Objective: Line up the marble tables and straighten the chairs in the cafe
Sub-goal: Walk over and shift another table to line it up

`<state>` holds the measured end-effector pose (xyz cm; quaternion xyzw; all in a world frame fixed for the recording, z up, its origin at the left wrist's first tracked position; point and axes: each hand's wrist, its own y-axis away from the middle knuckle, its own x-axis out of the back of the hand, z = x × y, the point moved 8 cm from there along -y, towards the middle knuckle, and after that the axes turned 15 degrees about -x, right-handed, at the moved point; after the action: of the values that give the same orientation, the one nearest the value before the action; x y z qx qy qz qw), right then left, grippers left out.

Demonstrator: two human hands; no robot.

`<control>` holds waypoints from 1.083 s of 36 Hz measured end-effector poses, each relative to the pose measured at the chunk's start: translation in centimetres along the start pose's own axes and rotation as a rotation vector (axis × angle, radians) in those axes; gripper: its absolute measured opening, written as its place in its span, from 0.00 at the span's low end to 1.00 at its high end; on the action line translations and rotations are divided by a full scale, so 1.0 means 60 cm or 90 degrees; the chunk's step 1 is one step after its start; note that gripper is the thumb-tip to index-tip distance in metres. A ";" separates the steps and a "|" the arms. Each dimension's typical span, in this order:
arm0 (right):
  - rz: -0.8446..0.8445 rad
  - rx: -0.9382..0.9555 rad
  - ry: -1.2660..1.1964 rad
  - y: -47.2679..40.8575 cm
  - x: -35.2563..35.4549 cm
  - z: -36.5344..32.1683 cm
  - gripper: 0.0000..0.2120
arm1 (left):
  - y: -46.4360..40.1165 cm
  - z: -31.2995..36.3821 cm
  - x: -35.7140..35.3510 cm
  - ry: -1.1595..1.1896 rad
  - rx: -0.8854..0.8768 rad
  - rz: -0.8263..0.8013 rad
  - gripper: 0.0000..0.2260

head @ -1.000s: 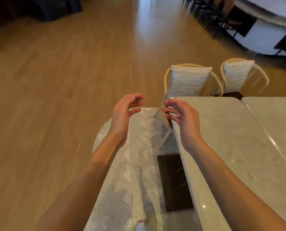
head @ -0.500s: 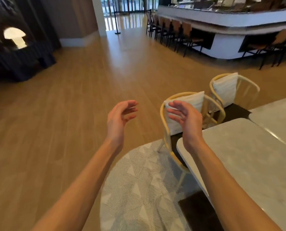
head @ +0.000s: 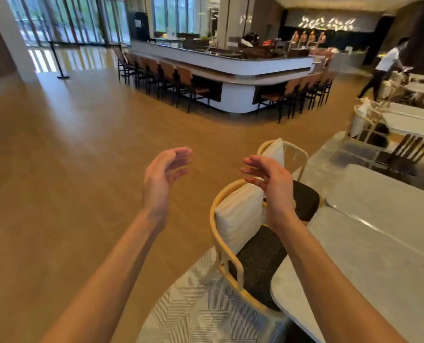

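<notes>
Both hands are hanging in the air with nothing in the grip: the left hand [head: 165, 177] and the right hand [head: 271, 186] are facing each other, fingers loosely bent and apart. The right one is hovering over the near chair [head: 230, 246], which is carrying a white cushion [head: 235, 216] and standing against the marble bench [head: 369, 268]. A second chair [head: 297, 154] is standing just behind it. A patterned rug [head: 193, 310] is lying under them.

Right of your right hand [head: 272, 186], the marble desk [head: 369, 256] lies bare; below both hands the wooden floor [head: 70, 169] carries a patterned rug [head: 193, 310] and two chairs [head: 233, 233].
</notes>
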<state>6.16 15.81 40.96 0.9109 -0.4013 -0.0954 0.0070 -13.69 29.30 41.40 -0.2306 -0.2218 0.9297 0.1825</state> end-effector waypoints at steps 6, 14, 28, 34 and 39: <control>0.106 0.024 -0.039 -0.076 -0.096 -0.016 0.14 | -0.180 -0.030 0.034 0.013 0.027 -0.115 0.15; 0.238 0.052 -0.054 -0.210 -0.165 -0.037 0.14 | -0.373 -0.141 0.030 0.062 0.067 -0.207 0.14; 0.299 0.056 -0.100 -0.697 -0.280 0.002 0.14 | -0.760 -0.460 -0.045 0.071 0.117 -0.302 0.14; 0.336 0.078 -0.074 -0.879 -0.285 -0.052 0.14 | -0.945 -0.562 -0.120 0.090 0.107 -0.335 0.15; 0.393 0.088 -0.061 -1.023 -0.270 -0.076 0.14 | -1.079 -0.671 -0.195 0.125 0.103 -0.373 0.15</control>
<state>41.07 68.98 42.69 0.7391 -0.6639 -0.1044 -0.0454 31.87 91.40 45.60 -0.2302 -0.1854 0.8256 0.4807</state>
